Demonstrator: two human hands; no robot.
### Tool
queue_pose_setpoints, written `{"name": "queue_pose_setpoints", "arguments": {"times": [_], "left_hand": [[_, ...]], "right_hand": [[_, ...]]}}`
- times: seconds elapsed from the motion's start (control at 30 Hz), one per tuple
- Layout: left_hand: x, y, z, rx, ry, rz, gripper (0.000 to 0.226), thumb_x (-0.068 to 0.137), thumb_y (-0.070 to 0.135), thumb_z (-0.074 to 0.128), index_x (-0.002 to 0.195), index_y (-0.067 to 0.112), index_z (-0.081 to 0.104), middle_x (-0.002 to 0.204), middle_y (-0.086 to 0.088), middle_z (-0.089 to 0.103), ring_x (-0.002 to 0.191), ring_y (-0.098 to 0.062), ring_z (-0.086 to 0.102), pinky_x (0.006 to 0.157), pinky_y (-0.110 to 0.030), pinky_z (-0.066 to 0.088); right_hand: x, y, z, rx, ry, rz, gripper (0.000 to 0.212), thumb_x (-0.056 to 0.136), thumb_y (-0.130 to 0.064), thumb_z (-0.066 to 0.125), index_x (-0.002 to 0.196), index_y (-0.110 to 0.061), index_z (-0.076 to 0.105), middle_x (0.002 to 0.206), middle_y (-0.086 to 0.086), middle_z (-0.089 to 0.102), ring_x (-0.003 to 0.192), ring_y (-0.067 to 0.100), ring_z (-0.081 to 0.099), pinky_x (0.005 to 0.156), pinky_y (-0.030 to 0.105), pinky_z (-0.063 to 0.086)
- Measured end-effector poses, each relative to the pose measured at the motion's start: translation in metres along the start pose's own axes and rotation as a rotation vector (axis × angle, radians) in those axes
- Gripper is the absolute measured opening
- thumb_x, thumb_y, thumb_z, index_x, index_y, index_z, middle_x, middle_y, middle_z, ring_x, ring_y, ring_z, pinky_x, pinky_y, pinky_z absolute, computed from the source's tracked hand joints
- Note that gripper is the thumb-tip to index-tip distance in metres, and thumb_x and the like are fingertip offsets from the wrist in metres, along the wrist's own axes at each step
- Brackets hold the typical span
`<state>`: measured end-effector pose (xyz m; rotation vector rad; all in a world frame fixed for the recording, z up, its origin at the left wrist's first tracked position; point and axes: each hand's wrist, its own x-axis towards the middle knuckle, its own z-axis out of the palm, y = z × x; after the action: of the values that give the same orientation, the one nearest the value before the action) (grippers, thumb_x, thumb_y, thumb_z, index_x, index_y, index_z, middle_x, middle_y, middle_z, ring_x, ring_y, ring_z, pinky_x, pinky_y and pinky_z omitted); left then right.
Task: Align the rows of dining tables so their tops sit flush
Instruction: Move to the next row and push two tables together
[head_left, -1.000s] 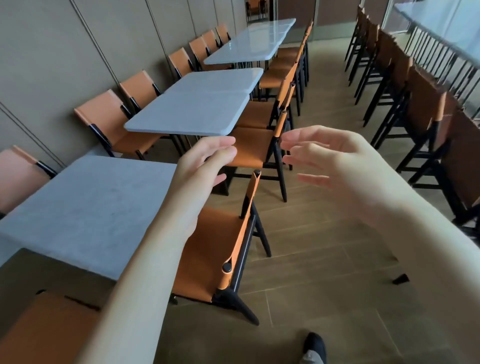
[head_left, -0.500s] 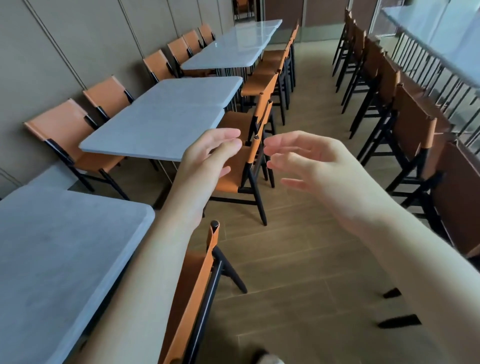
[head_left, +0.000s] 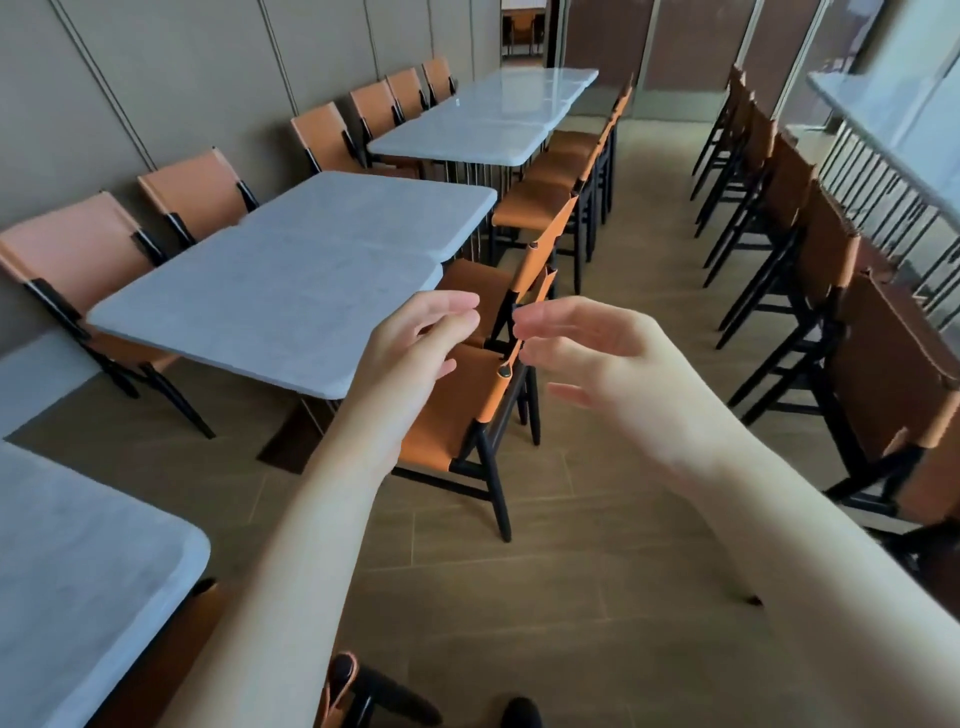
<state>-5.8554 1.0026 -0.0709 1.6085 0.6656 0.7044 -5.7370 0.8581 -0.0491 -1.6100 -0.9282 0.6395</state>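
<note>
Both hands, left hand (head_left: 415, 348) and right hand (head_left: 597, 364), raised with fingers loosely spread, holding nothing, above orange chair (head_left: 467, 400) beside two grey tables (head_left: 291, 301) whose tops sit offset.

Two joined tables (head_left: 291, 280) stand ahead on the left, a longer table row (head_left: 488, 114) behind them. Chairs (head_left: 467, 395) line both sides; another chair row (head_left: 810, 249) stands right.
</note>
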Motion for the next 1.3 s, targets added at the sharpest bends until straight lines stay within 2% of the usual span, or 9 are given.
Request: {"name": "queue_pose_setpoints", "arguments": {"times": [0.13,0.3,0.37,0.57,0.7,0.9,1.0,1.13,1.3], "left_hand": [[0.071,-0.008,0.022,0.004,-0.013,-0.02,0.014,0.098,0.03,0.06,0.106,0.037,0.07,0.117,0.02,0.067,0.114,0.001,0.063,0.099,-0.029,0.052],[0.142,-0.022,0.043,0.021,0.003,-0.041,0.015,0.098,0.03,0.06,0.106,0.036,0.071,0.115,0.021,0.067,0.113,0.001,0.064,0.096,-0.029,0.053],[0.17,-0.03,0.056,0.031,0.008,-0.051,0.014,0.098,0.032,0.06,0.104,0.039,0.071,0.115,0.022,0.067,0.114,0.001,0.063,0.096,-0.028,0.052],[0.253,-0.05,0.122,0.081,-0.013,-0.06,0.012,0.097,0.039,0.06,0.104,0.045,0.068,0.105,0.035,0.065,0.111,0.007,0.061,0.088,-0.019,0.049],[0.317,-0.051,0.178,0.04,0.054,-0.054,0.011,0.097,0.039,0.061,0.102,0.044,0.069,0.108,0.03,0.067,0.114,0.004,0.061,0.092,-0.023,0.051],[0.405,-0.044,0.242,0.036,0.135,-0.052,0.014,0.098,0.034,0.06,0.107,0.038,0.07,0.108,0.027,0.069,0.113,0.003,0.062,0.092,-0.023,0.052],[0.434,-0.049,0.254,0.054,0.183,-0.105,0.017,0.097,0.034,0.06,0.11,0.035,0.07,0.11,0.025,0.069,0.113,0.002,0.062,0.094,-0.026,0.053],[0.465,-0.062,0.254,0.072,0.28,-0.194,0.018,0.097,0.034,0.06,0.113,0.035,0.069,0.113,0.023,0.067,0.117,-0.001,0.06,0.103,-0.033,0.051],[0.5,-0.086,0.24,0.082,0.369,-0.287,0.02,0.097,0.036,0.059,0.115,0.038,0.067,0.115,0.027,0.063,0.118,0.001,0.058,0.104,-0.032,0.049]], "right_hand": [[0.071,0.017,-0.024,0.003,-0.001,0.032,0.021,0.097,-0.022,0.065,0.115,-0.029,0.072,0.115,-0.016,0.072,0.108,-0.002,0.065,0.094,0.027,0.053],[0.141,0.039,-0.055,0.007,0.016,0.072,0.019,0.097,-0.024,0.065,0.111,-0.032,0.073,0.113,-0.014,0.073,0.106,0.014,0.068,0.097,0.041,0.057],[0.168,0.048,-0.069,0.008,0.007,0.069,0.018,0.097,-0.024,0.064,0.111,-0.032,0.073,0.111,-0.014,0.073,0.105,0.018,0.069,0.096,0.042,0.057],[0.252,0.08,-0.142,0.032,-0.039,0.056,0.019,0.098,-0.021,0.064,0.113,-0.028,0.073,0.115,-0.011,0.073,0.111,0.006,0.067,0.098,0.037,0.055],[0.312,0.094,-0.21,0.031,-0.049,0.039,0.018,0.098,-0.021,0.063,0.113,-0.026,0.073,0.112,-0.01,0.074,0.108,0.006,0.069,0.098,0.036,0.056],[0.408,0.114,-0.282,0.011,-0.152,0.028,0.02,0.097,-0.018,0.064,0.114,-0.026,0.073,0.111,-0.006,0.075,0.108,0.011,0.069,0.098,0.039,0.055],[0.453,0.124,-0.294,0.022,-0.205,0.04,0.02,0.096,-0.02,0.066,0.114,-0.026,0.072,0.113,-0.008,0.074,0.108,0.009,0.069,0.1,0.038,0.055],[0.503,0.142,-0.29,0.002,-0.33,0.029,0.02,0.096,-0.021,0.066,0.115,-0.026,0.072,0.114,-0.008,0.073,0.108,0.014,0.069,0.099,0.044,0.055],[0.566,0.16,-0.269,0.011,-0.462,0.02,0.021,0.094,-0.022,0.07,0.114,-0.028,0.072,0.113,-0.013,0.073,0.109,0.007,0.067,0.097,0.041,0.057]]}}
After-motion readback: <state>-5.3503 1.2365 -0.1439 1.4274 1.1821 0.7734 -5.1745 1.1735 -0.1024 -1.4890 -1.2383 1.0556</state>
